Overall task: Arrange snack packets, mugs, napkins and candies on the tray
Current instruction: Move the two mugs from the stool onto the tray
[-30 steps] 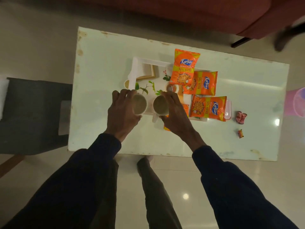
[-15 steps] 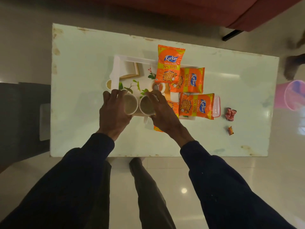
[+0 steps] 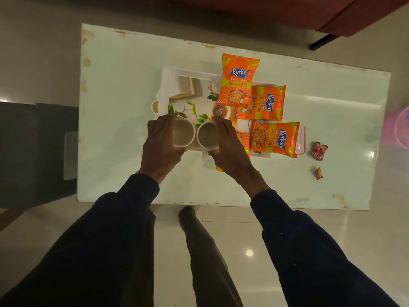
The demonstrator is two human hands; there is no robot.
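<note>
A white tray [image 3: 170, 85] with a leaf print lies on the white table [image 3: 124, 69]. Two white mugs stand side by side at the tray's near edge. My left hand [image 3: 160, 149] wraps the left mug [image 3: 183, 135]. The right mug [image 3: 207, 135] is held by my right hand [image 3: 230, 151], with its handle pointing toward me. Three orange snack packets [image 3: 238, 80] [image 3: 266, 103] [image 3: 274, 138] lie on the tray's right part, and a fourth is mostly hidden under my right hand. Two candies [image 3: 319, 150] [image 3: 318, 173] sit on the table right of the tray.
A dark chair [image 3: 33, 151] stands left of the table and a red sofa [image 3: 287, 9] is beyond it. A pink tub [image 3: 398, 127] is on the floor at the right edge. My legs stand at the table's near edge.
Both hands stay on the two mugs at the tray's near edge. The camera view has shifted, and the mugs sit about where they were on the tray.
</note>
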